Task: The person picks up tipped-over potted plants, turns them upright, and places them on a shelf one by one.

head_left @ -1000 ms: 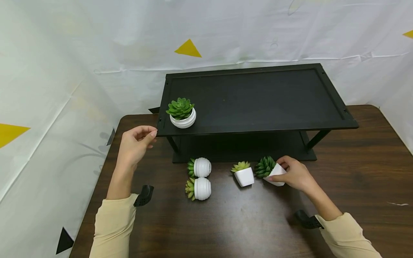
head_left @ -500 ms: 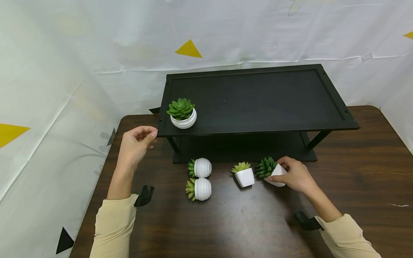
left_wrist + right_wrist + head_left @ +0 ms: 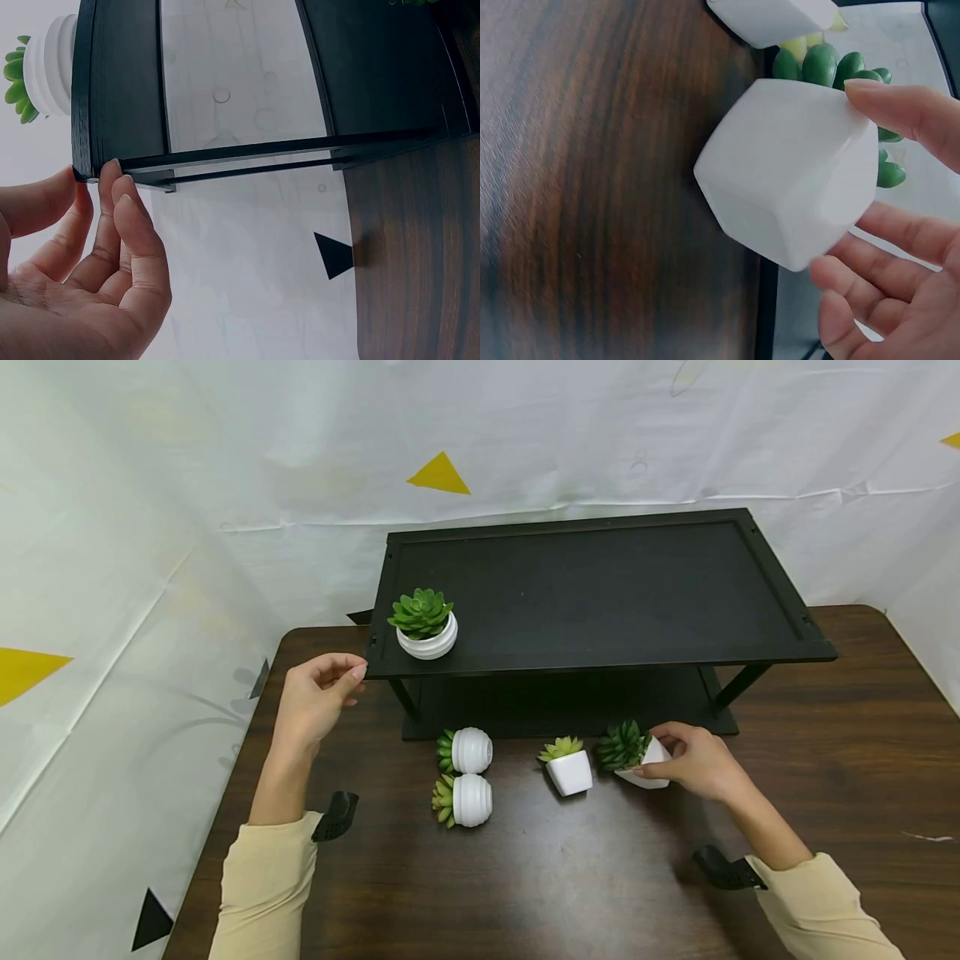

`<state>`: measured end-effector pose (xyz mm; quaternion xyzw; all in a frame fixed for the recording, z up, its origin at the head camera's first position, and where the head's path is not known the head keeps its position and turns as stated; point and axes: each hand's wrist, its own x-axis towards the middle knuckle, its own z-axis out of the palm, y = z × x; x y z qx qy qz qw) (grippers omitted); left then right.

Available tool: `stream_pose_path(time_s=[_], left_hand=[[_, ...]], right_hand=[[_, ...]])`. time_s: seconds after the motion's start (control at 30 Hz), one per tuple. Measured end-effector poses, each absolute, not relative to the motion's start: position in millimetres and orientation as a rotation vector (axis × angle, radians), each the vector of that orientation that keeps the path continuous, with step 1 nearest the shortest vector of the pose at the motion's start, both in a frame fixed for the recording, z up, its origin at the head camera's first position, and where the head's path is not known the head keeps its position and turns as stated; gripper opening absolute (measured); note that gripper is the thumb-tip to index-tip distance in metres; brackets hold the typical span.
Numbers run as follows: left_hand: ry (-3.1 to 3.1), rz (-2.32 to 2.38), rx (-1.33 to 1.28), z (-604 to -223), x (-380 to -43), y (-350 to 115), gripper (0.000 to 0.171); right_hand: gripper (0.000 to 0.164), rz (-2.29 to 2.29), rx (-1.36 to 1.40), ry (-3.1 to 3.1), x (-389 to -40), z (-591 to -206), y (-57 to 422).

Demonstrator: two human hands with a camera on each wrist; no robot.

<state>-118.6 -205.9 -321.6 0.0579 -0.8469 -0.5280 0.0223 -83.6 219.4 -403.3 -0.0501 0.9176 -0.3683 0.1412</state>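
Observation:
My left hand [image 3: 311,697] pinches the front left corner of the black two-tier shelf [image 3: 600,593] between thumb and fingertips. Between the thumb and fingers of my right hand [image 3: 697,764] is a potted succulent [image 3: 625,747], dark green in a white angular pot [image 3: 780,165], tilted with its leaves toward the left. The right wrist view shows the pot's underside, close over the wooden table. Just left of it a light green succulent in a white square pot [image 3: 570,772] lies tipped. On the shelf's top left stands a green succulent in a round white pot [image 3: 426,639].
Two small succulents in ribbed round white pots, one upper [image 3: 472,750] and one lower [image 3: 472,800], lie on their sides in front of the shelf, leaves leftward. The brown wooden table [image 3: 525,893] meets white sheeting [image 3: 300,460] at the back and left.
Over the last half second my right hand has shifted slightly right and up in the head view, turning the dark green succulent a little more upright. My left hand stays at the shelf corner.

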Motion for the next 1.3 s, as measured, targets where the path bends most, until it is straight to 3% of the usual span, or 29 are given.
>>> stream_pose_path(time_s=[1.3], left_hand=[[-2.625,-1.635,0.161,-322.4,-118.9,-207.0,0.023]], right_hand=[[0.07,-1.216,-0.382,2.321,-96.1,-406.6,271.2]])
